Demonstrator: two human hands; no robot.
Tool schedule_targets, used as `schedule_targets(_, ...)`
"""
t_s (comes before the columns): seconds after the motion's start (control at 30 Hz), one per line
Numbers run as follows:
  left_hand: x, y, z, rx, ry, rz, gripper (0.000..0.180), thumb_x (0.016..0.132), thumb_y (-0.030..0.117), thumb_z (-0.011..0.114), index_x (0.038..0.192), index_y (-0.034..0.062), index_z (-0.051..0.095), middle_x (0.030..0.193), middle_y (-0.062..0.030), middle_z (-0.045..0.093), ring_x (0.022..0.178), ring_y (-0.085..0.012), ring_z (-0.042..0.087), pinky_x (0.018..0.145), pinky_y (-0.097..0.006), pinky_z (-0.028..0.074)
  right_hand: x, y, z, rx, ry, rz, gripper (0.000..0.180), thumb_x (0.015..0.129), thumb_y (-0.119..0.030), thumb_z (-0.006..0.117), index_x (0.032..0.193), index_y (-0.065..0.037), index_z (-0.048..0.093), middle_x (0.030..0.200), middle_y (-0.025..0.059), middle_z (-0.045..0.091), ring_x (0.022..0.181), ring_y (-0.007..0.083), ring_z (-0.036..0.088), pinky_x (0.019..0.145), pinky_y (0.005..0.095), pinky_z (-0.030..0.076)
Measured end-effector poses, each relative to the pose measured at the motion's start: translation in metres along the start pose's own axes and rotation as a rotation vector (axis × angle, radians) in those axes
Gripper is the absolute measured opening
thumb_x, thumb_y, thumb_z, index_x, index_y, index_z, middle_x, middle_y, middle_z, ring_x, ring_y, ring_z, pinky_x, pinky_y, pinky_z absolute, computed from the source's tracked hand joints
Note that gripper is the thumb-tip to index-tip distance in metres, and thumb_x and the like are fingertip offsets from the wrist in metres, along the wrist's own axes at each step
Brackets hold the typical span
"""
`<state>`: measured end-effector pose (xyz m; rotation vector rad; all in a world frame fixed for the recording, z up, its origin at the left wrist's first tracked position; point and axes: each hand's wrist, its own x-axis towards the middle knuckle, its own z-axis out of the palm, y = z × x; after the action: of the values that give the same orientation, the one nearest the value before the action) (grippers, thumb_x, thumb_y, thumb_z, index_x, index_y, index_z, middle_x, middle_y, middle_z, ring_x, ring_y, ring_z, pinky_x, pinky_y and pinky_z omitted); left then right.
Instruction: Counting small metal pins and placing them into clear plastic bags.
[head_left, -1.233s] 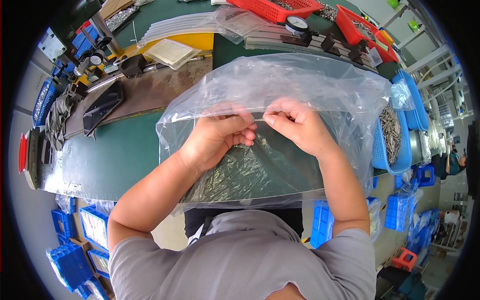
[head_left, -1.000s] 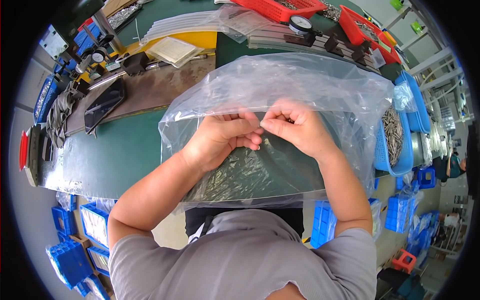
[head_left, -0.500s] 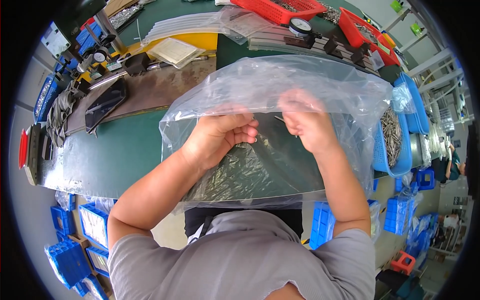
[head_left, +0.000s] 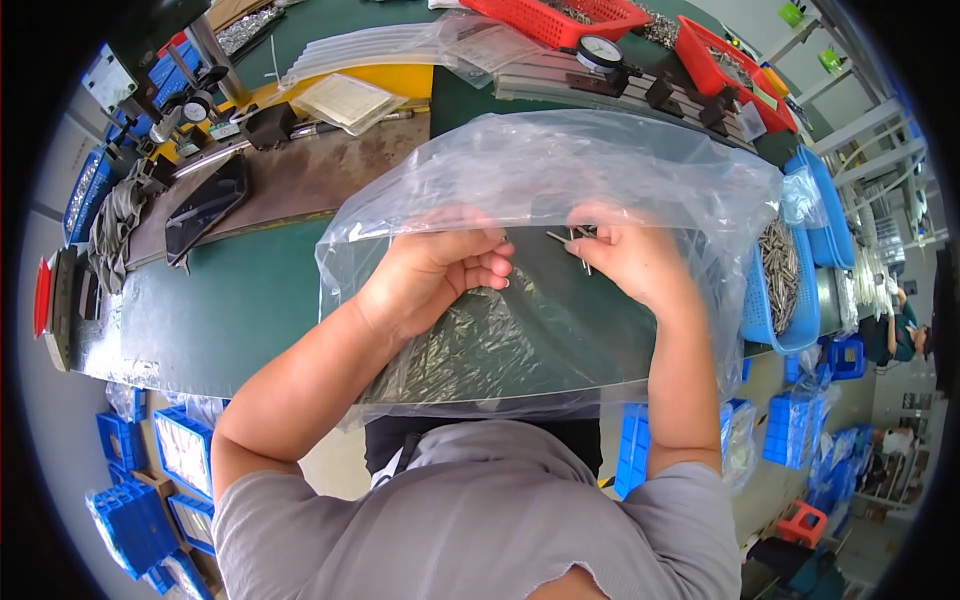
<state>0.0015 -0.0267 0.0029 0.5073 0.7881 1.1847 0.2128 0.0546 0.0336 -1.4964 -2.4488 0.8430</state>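
Reaching in from the near side, both forearms (head_left: pixel 305 375) are bent inward over the green table (head_left: pixel 260 305), and the hands are held apart beneath the near edge of a clear plastic bag (head_left: pixel 560 150). The far parts of the fingers are covered by its film. The left hand (head_left: pixel 435 268) is loosely curled, its thumb laid along the bent forefinger and the lower fingers folded toward the palm; whether anything is pinched at the tip cannot be told. The right hand (head_left: pixel 632 258) is half closed, turned palm-left, and several thin metal pins (head_left: pixel 558 238) are gripped in it, their ends jutting left and toward the near side. Farther right, a blue basket (head_left: pixel 752 312) filled with similar metal pieces (head_left: pixel 779 275) is set at the table's edge.

One second ago the fingertips were brought almost together; now a clear gap is left between the hands. The right hand has been drawn to the right, and more pins are shown than half a second ago, when it was blurred. The left hand has been kept nearly in place.
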Motion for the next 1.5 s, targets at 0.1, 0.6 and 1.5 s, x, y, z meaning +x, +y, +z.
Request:
schedule_targets(0.1,-0.001,0.001,0.003,0.011,0.012,-0.003,0.012,0.082,0.009,0.058,0.089,-0.0014,0.057,0.082,-0.0101,0.060,0.068,-0.0165,0.059,0.066,-0.029,0.050,0.003,0.009,0.008,-0.033,0.088,-0.193,0.014,0.075,-0.010,0.065,0.089,-0.011,0.063,0.068,0.0061,0.057,0.060,0.0085,0.051,0.057,0.0249,0.042)
schedule_targets(0.6,-0.001,-0.001,0.006,0.042,-0.019,-0.026,0.012,0.084,0.011,0.059,0.090,0.0004,0.058,0.082,-0.0108,0.061,0.069,-0.0171,0.059,0.065,-0.030,0.049,0.000,-0.004,0.012,0.633,-0.066,-0.249,0.016,0.084,-0.014,0.061,0.089,0.001,0.062,0.084,0.0014,0.058,0.075,0.0081,0.053,0.067,0.0226,0.043)
schedule_targets(1.5,0.005,-0.002,0.004,0.005,-0.086,-0.020,0.014,0.085,0.009,0.056,0.094,-0.0027,0.056,0.086,-0.0118,0.061,0.074,-0.0189,0.061,0.071,-0.030,0.051,-0.002,-0.021,0.021,0.889,-0.122,-0.140,0.017,0.085,-0.016,0.061,0.089,0.001,0.062,0.079,0.0019,0.063,0.076,0.0063,0.056,0.070,0.0222,0.045)
